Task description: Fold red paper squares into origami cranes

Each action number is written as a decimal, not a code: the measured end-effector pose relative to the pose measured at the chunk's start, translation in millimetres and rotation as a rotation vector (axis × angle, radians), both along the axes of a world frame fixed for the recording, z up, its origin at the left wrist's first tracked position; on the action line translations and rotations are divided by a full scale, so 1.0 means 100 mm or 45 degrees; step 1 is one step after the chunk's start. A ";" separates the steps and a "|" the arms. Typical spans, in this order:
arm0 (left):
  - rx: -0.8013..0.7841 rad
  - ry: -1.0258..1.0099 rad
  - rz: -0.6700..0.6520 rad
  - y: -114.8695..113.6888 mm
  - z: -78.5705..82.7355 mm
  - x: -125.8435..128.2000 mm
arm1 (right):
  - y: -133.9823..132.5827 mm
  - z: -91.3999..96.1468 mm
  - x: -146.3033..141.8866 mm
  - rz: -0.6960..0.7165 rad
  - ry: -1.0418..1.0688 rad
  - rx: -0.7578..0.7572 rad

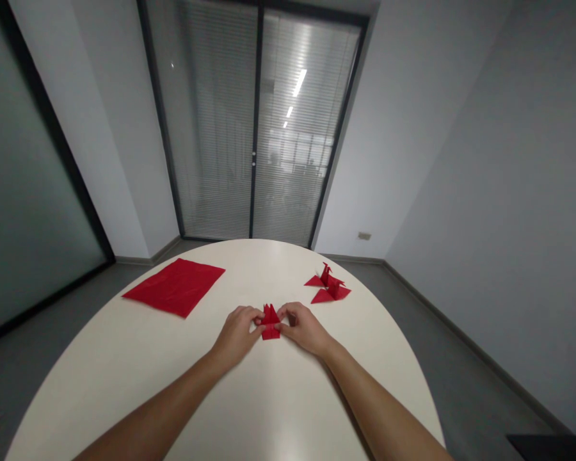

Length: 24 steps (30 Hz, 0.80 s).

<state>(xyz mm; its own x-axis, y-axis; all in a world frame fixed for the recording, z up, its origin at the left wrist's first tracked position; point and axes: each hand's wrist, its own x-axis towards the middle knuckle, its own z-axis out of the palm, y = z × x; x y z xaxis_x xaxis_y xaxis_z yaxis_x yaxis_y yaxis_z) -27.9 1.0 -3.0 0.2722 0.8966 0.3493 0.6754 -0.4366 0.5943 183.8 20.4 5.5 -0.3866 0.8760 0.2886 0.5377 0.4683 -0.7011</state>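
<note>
Between my two hands, near the middle of the table, is a small piece of folded red origami paper (271,325) with pointed tips at its far end and a flat near edge. My left hand (239,333) pinches its left side with thumb and fingers. On the other side, my right hand (303,327) grips the right edge, thumb lying over the paper and fingers curled. The fingertips cover part of both side edges. Two finished-looking red paper cranes (333,291) stand close together beyond my right hand, apart from it.
A red square sheet (175,287), perhaps several stacked, lies at the far left of the round white table (249,262). Beyond the table's far edge stands a glass door (211,128) with blinds. A dark object (552,447) shows at the lower right.
</note>
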 end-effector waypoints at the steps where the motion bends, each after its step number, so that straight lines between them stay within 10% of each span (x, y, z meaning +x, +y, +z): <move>1: 0.006 0.003 -0.005 0.00 0.00 0.00 | 0.00 0.01 0.01 0.008 -0.013 0.013; 24: 0.207 0.399 -0.246 -0.15 0.20 -0.07 | -0.10 0.21 0.12 0.306 -0.356 0.312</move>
